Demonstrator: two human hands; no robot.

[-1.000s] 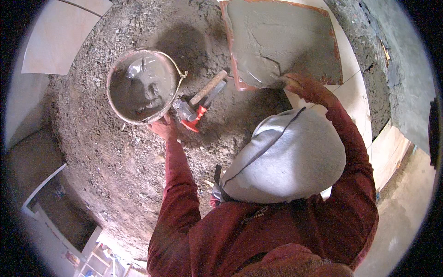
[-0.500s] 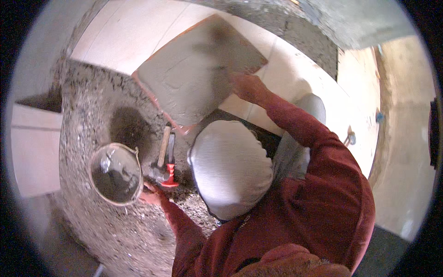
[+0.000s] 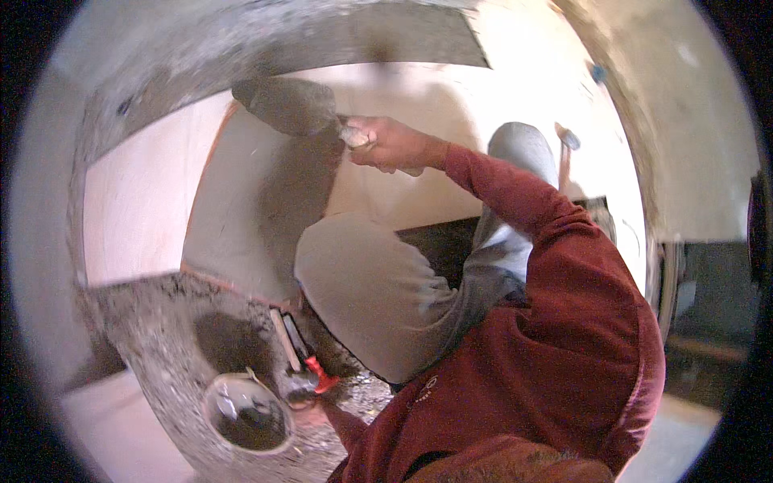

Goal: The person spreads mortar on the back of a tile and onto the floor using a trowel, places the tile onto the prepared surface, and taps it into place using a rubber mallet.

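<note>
In my right hand [image 3: 386,146] is the handle of a pointed masonry trowel, closed tightly in my fingers. Its dark grey blade [image 3: 286,106] hangs over the top of a reddish-edged tile [image 3: 233,201] coated with smooth grey mortar. The blade casts a shadow across the coating. Low at the left, my left hand [image 3: 309,409] is beside the right rim of a bucket [image 3: 216,419] containing grey wet mix; its fingers are blurred and partly hidden. Close to that hand lie a wooden-handled hammer [image 3: 285,341] and a chisel with a red hand guard [image 3: 322,377].
Pale tiles [image 3: 145,201] border the coated one, with rough gravelly ground [image 3: 161,322] at the left. My bent knee [image 3: 362,282] is close to the coated tile. Another hammer [image 3: 568,149] rests on pale tiles at the right. Walls rise on both sides.
The view has swung, shifting the bucket and tools down in the picture. My right hand has moved up, and the trowel blade now shows clearly above the coated tile.
</note>
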